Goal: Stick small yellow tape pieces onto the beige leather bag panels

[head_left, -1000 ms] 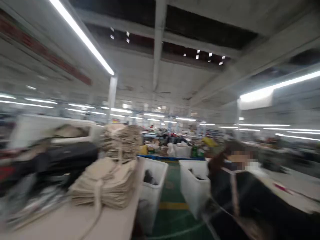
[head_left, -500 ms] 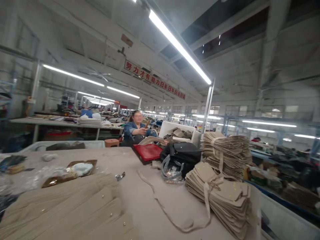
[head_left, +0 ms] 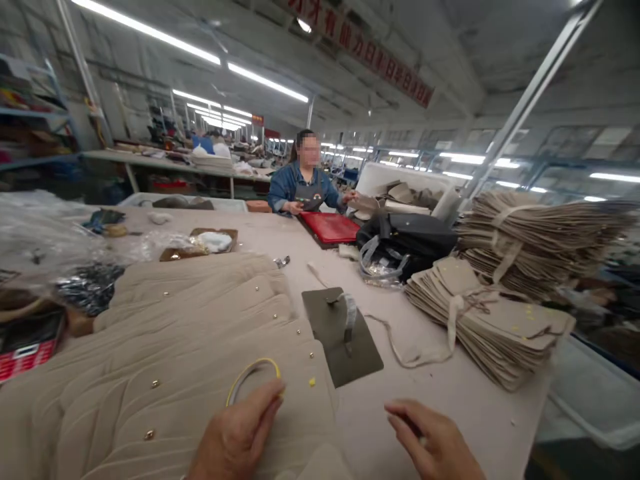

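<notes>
My left hand (head_left: 237,430) is over the lower middle of the beige pieces (head_left: 210,320), which lie in overlapping rows with brass-coloured studs. Its thumb and fingers are pinched on a curved yellow-edged band (head_left: 253,365). A small yellow mark (head_left: 312,382) shows on the piece beside it. To the right, my right hand (head_left: 433,437) hovers above the table with fingers curled and the tips near each other; anything between them is too small to make out. Ahead of both hands, a dark flat plate (head_left: 325,347) with a wrapped handle (head_left: 350,313) lies on a cloth strip (head_left: 415,363).
Tied bundles of beige pieces (head_left: 495,320) stand at the right edge. A black bag (head_left: 420,233) and a red case (head_left: 330,228) lie at the far side, where a co-worker (head_left: 310,183) is. Clear plastic bags (head_left: 45,227) and a brown tray (head_left: 230,235) are left.
The view has tipped downward, and both my hands have come into view. The dark plate now lies across the cloth strip. The co-worker sits more upright, hands by the red case.
</notes>
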Action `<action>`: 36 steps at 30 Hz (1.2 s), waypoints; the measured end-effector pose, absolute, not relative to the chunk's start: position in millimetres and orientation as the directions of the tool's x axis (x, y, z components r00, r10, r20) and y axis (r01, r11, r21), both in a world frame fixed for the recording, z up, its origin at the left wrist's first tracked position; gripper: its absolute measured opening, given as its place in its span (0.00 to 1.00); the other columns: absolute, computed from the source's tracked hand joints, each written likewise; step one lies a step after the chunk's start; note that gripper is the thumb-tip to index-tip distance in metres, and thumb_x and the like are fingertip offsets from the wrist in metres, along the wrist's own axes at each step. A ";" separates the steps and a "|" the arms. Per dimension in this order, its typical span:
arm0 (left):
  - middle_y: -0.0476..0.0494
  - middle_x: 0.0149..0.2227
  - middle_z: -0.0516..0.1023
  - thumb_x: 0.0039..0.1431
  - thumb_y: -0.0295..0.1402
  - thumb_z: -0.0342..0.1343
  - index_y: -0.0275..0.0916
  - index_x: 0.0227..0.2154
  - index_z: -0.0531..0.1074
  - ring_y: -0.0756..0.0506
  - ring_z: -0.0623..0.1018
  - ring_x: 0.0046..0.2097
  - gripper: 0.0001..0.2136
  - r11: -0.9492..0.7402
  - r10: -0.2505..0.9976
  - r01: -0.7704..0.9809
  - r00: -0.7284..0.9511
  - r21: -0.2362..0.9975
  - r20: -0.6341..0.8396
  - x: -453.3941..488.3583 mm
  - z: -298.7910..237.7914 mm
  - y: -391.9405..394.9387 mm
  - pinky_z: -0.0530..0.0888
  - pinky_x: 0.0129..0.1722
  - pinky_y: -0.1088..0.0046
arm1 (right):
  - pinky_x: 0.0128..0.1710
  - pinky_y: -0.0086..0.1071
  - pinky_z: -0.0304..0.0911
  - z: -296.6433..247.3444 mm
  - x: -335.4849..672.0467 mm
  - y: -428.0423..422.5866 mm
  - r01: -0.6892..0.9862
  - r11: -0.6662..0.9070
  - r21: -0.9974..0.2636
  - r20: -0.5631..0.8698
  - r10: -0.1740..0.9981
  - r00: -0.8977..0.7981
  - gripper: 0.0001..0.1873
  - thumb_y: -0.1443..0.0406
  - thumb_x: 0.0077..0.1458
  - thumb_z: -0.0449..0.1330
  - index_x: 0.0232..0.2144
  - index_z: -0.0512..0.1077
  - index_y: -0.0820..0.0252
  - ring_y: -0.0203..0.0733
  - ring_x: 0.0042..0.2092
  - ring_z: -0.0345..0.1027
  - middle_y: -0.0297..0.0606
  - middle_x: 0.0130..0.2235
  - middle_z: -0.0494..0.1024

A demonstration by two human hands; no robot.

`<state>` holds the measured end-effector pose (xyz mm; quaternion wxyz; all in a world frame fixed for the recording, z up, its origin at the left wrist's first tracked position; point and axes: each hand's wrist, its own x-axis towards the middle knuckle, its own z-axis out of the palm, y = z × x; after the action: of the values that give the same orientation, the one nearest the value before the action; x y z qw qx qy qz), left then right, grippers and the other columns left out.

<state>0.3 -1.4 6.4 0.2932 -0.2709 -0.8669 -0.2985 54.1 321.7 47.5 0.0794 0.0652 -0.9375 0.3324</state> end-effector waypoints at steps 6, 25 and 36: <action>0.51 0.34 0.82 0.69 0.37 0.45 0.41 0.45 0.69 0.54 0.82 0.33 0.10 0.660 0.239 0.619 -0.710 0.426 0.662 1.7 24.1 -5.7 0.74 0.36 0.90 | 0.35 0.29 0.65 60.3 -10.9 268.4 -0.277 0.750 -0.601 0.058 -0.304 -0.951 0.09 0.66 0.60 0.54 0.33 0.76 0.57 0.40 0.34 0.74 0.35 0.32 0.80; 0.52 0.32 0.80 0.71 0.34 0.41 0.41 0.57 0.54 0.49 0.80 0.31 0.14 0.670 0.324 0.484 -0.873 0.563 0.364 14.5 24.8 2.9 0.73 0.30 0.77 | 0.37 0.30 0.65 43.8 -33.4 193.0 -0.741 0.330 -0.585 0.403 -0.674 -0.619 0.07 0.71 0.63 0.51 0.36 0.69 0.60 0.39 0.36 0.69 0.39 0.33 0.76; 0.55 0.25 0.73 0.70 0.31 0.41 0.43 0.36 0.65 0.52 0.76 0.25 0.09 0.696 0.313 0.462 -0.884 0.550 0.346 13.2 41.6 8.1 0.65 0.23 0.78 | 0.28 0.28 0.60 42.3 -27.9 187.8 -0.798 0.437 -0.416 0.591 -0.537 -0.602 0.09 0.73 0.57 0.52 0.28 0.70 0.60 0.36 0.27 0.67 0.34 0.24 0.73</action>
<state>13.2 8.1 41.6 0.1133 -0.2120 -0.9138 -0.3274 -27.9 187.8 42.3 0.1895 0.4038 -0.8262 0.3442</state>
